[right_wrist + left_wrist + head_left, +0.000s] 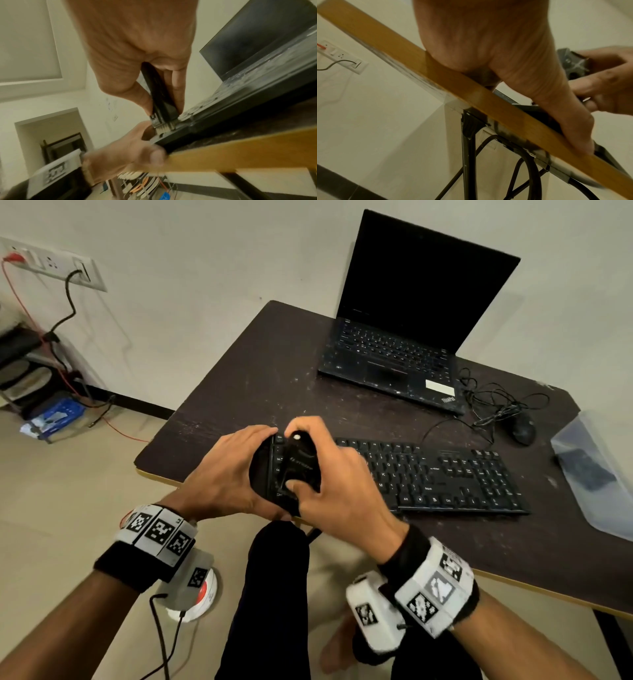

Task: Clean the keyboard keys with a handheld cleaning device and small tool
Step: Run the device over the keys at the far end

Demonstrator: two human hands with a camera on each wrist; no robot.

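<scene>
Both wrists, banded with black-and-white markers, fill the bottom of the head view. Above them, at centre frame, the right hand (329, 474) curls its fingers and thumb round a black handheld cleaning device (299, 463), whose pale bristle end in the right wrist view touches the left end of the black keyboard (445, 474). The left hand (226, 470) clasps that same left end of the keyboard, thumb at the near edge of the table (239, 378). Upper right of the frame stands an open laptop (404, 337) with a dark screen; right of the keyboard lie a mouse (523, 428) with tangled cable and a clear plastic bag (596, 467).
</scene>
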